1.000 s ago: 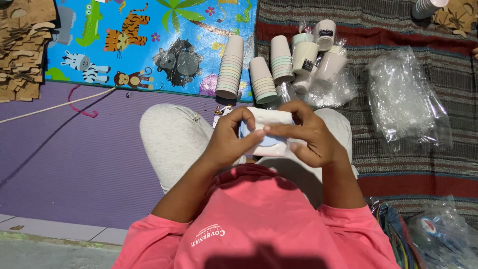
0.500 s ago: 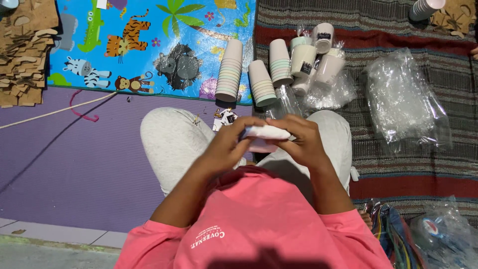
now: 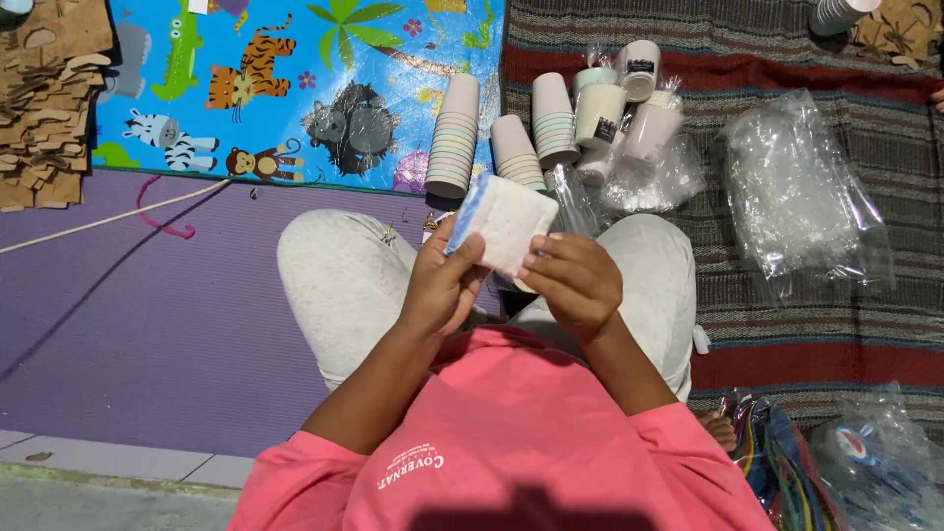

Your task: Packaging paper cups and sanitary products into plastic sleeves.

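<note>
I sit cross-legged in grey trousers and a pink shirt. Both hands hold a white, textured rectangular pack (image 3: 503, 222) with a blue edge, raised over my lap. My left hand (image 3: 442, 283) grips its lower left side, thumb on the front. My right hand (image 3: 572, 283) pinches its lower right corner with the fingertips. Just beyond it lie stacks of pastel paper cups (image 3: 454, 136), some in clear plastic wrap (image 3: 629, 128).
A colourful animal-print mat (image 3: 295, 88) lies far left, a purple mat (image 3: 138, 315) at left, a striped rug (image 3: 787, 324) at right. Clear plastic bags (image 3: 801, 197) rest on the rug. Brown cardboard cut-outs (image 3: 44, 108) pile at the far left.
The white pack was held flat and low between both hands; now it is turned upright and lifted, its broad textured face toward me. My right hand slid to its lower corner.
</note>
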